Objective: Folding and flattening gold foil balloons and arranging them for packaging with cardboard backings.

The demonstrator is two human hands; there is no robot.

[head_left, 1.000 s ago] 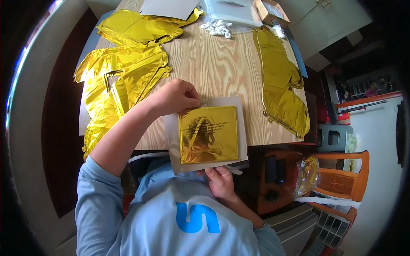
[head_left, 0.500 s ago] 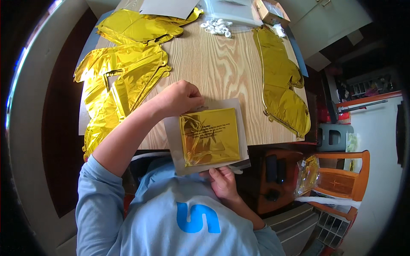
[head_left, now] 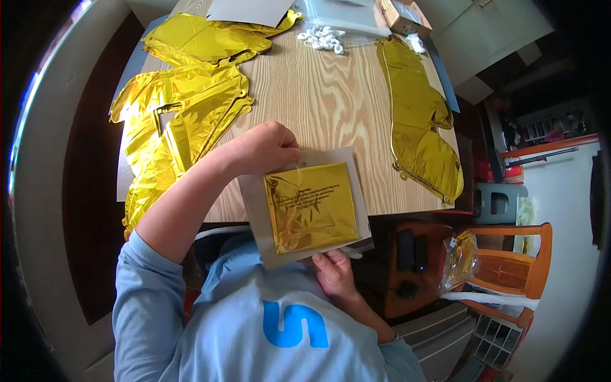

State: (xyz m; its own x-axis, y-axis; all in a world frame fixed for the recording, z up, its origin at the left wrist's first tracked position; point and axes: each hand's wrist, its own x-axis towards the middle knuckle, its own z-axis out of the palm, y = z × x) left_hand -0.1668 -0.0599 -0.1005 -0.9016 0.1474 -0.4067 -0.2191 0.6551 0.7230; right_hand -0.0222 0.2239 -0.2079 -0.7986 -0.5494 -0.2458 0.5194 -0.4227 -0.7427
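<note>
A flat package [head_left: 318, 223] lies across the near table edge, in front of my chest: folded gold foil in a clear printed bag, with a pale grey card [head_left: 258, 219] behind it. At its top edge, my left hand [head_left: 273, 146] has its fingers closed in a pinch, and a thin clear strip of plastic shows just below them. My right hand [head_left: 334, 272] grips the bottom edge, thumb in front, the other fingers partly hidden behind. A thin white thing pokes out beside that thumb; its kind is unclear.
Flat gold foil balloons lie on the wooden table [head_left: 318, 95]: two at the left [head_left: 184, 114], one at the right [head_left: 414, 121]. Small white rings [head_left: 323, 39], clear plastic sheets [head_left: 344, 19] and a cardboard box [head_left: 404, 18] are at the back. A wooden chair [head_left: 509, 270] stands right.
The package has tilted slightly, its top edge shifting a little left. A clear plastic strip below my left fingers shows more plainly. Both hands keep nearly the same places.
</note>
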